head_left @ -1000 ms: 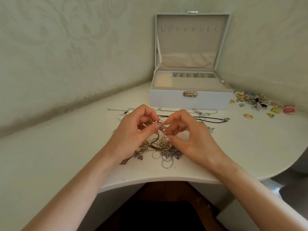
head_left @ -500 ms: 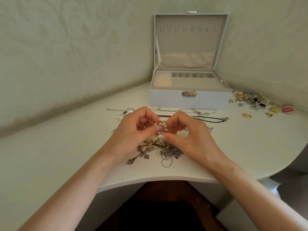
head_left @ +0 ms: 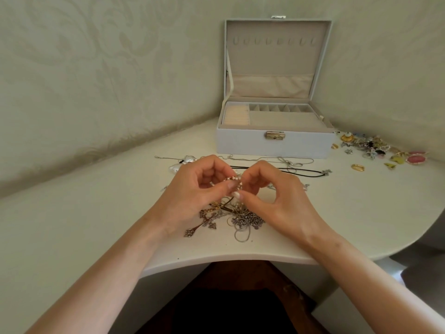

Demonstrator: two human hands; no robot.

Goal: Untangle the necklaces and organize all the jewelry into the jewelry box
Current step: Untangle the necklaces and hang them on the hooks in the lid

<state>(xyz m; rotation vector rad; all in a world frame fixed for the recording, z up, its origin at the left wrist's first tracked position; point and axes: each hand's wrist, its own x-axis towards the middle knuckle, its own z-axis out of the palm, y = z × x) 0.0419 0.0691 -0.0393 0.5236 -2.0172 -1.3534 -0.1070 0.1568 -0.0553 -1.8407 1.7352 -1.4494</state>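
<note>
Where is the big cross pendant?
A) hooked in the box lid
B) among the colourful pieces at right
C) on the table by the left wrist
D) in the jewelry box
C: the cross pendant lies on the table beside the left hand, which, with the right hand, pinches a beaded strand.

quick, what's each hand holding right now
Left hand: fingers curled, pinches the bead strand.
Right hand: fingers curled, pinches the same bead strand.
</note>
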